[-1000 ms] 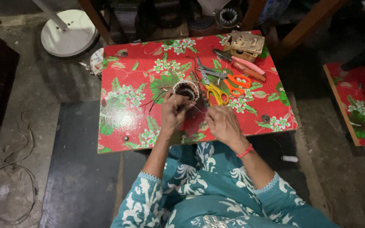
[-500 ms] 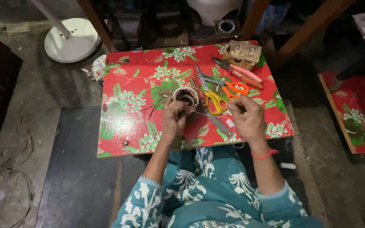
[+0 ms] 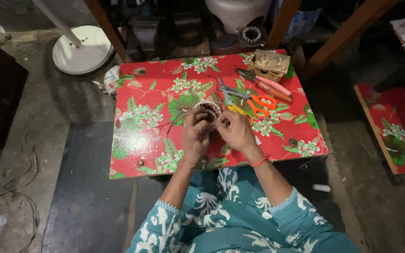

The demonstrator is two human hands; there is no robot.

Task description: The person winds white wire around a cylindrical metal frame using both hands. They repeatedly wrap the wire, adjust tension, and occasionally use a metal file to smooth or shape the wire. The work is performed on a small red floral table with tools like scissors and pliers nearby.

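Note:
A small round wound coil with dark wire ends sticking out to the left lies on a low table covered in red floral cloth. My left hand grips the coil from the near side. My right hand is pressed against the coil's right edge, fingers pinched on it or on a thin wire; which one I cannot tell. A red thread band circles my right wrist. Both forearms come out of teal patterned sleeves.
Orange-handled scissors, yellow-handled pliers, a pink-handled tool and a small brass block lie right of the coil. A white round fan base stands on the floor at the back left. Another red floral surface is at right.
My right hand, which was pulled out to the right half a second ago, has come back left to the coil. The left hand stays on the coil.

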